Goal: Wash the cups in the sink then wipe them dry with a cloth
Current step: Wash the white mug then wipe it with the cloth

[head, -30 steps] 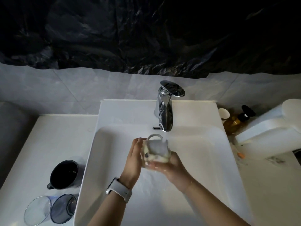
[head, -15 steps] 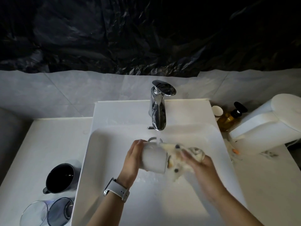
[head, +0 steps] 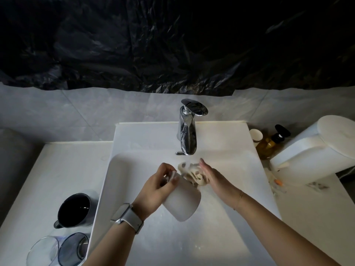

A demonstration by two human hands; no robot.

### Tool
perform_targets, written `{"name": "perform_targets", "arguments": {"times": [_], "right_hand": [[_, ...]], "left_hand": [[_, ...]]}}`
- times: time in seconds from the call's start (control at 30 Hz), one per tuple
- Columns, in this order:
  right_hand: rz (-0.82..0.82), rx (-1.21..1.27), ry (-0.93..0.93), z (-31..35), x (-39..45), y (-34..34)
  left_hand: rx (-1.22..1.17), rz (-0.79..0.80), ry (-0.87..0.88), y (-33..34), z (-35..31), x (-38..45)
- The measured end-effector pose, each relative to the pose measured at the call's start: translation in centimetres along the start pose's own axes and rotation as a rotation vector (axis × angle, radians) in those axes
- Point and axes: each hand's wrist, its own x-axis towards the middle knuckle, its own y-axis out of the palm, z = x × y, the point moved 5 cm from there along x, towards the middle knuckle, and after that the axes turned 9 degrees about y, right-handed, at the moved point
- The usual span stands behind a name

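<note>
Over the white sink point(head: 123, 181), just below the chrome tap point(head: 187, 131), the left hand point(head: 155, 191) grips a white cup point(head: 182, 202) by its rim, the cup tilted with its mouth toward the tap. The right hand point(head: 213, 174), fingers nearly straight, presses a crumpled cloth point(head: 192, 172) at the cup's mouth. On the worktop point(head: 57, 169) to the left stand a dark mug point(head: 75, 209) and two clear glasses point(head: 57, 250).

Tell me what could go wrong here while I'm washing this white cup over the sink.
The white cup is tilted and wet, held near its rim only by your left hand; that grip might slip and the cup could hit the sink. The dark mug by the sink's edge could be knocked by your left arm.
</note>
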Motion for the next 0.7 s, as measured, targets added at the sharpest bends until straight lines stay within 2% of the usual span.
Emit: {"name": "perform_targets", "arguments": {"times": [0.17, 0.3, 0.4, 0.53, 0.6, 0.63, 0.7], "right_hand": [[0.136, 0.115, 0.012, -1.2, 1.0, 1.4], [0.221, 0.135, 0.099, -1.7, 1.7, 1.7], [0.06, 0.21, 0.145, -2.4, 2.0, 1.9], [-0.226, 0.253, 0.108, -2.8, 2.6, 2.7], [-0.366, 0.227, 0.083, -2.6, 2.7, 2.9], [-0.397, 0.228, 0.076, -2.6, 2.8, 3.0], [-0.358, 0.314, 0.087, -2.9, 2.8, 3.2]], "left_hand": [[-0.102, 0.034, 0.004, 0.5, 0.6, 0.0], [-0.121, 0.003, -0.049, -0.2, 1.1, 1.4], [-0.189, -0.004, -0.184, 0.1, 1.9, 1.5], [-0.503, -0.259, -0.39, 1.5, 3.5, -0.4], [-0.661, -0.312, -0.452, 3.1, 3.6, -1.6], [-0.692, -0.333, -0.476, 3.6, 3.5, -1.9], [-0.712, -0.366, -0.479, 3.5, 2.9, -1.7]]}}
